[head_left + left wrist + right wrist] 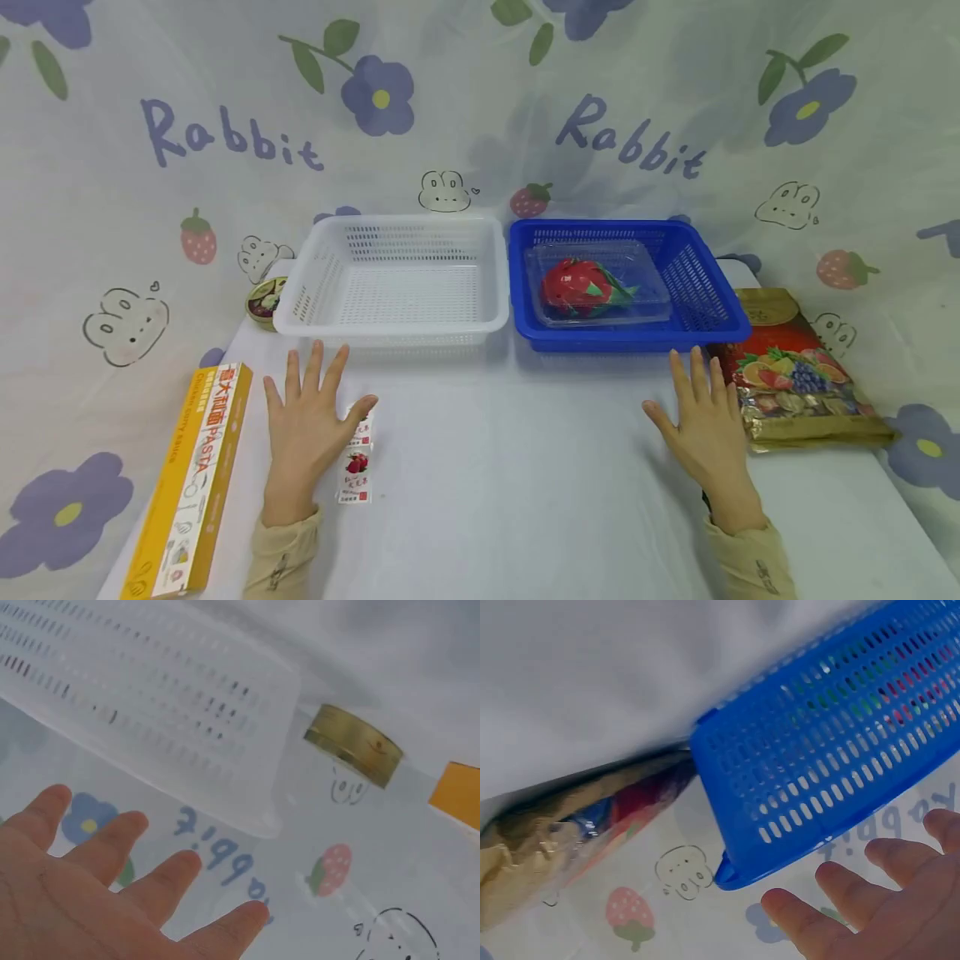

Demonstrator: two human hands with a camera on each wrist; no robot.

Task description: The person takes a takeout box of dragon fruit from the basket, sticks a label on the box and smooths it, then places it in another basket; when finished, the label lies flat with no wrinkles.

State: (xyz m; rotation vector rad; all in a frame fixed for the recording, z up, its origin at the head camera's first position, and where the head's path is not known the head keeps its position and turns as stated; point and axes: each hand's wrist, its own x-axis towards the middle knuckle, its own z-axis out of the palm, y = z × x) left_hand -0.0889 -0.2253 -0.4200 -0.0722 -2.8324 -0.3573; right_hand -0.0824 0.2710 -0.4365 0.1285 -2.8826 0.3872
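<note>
Directions are read from the head view, with 12 o'clock away from the person. The left hand (307,437) is spread wide, fingers straight and apart, palm bare of any object. The right hand (705,433) is in the same state, fingers extended, thumb out toward 10 o'clock, holding nothing. Two labels (355,472) lie on the white table (510,483) at 4 o'clock from the left hand, just beside it; the upper one is partly hidden by the thumb, and the lower bears a red fruit picture. The white basket (390,327) stands at 1 o'clock from the left hand, near its fingertips; the left wrist view shows cloth between the two. The tin (264,302) is at 11 o'clock, just beside that basket, and the pasta box (187,483) at 8 o'clock. The blue basket (630,340) stands at 11 o'clock from the right hand, near its fingertips, and at 3 o'clock from the white basket. In it are a transparent box (652,287) and a red dragon fruit (576,287); whether the fruit is inside or under the box cannot be told. The bag (806,375) lies at 2 o'clock from the right hand; contact with the blue basket's corner cannot be confirmed.
</note>
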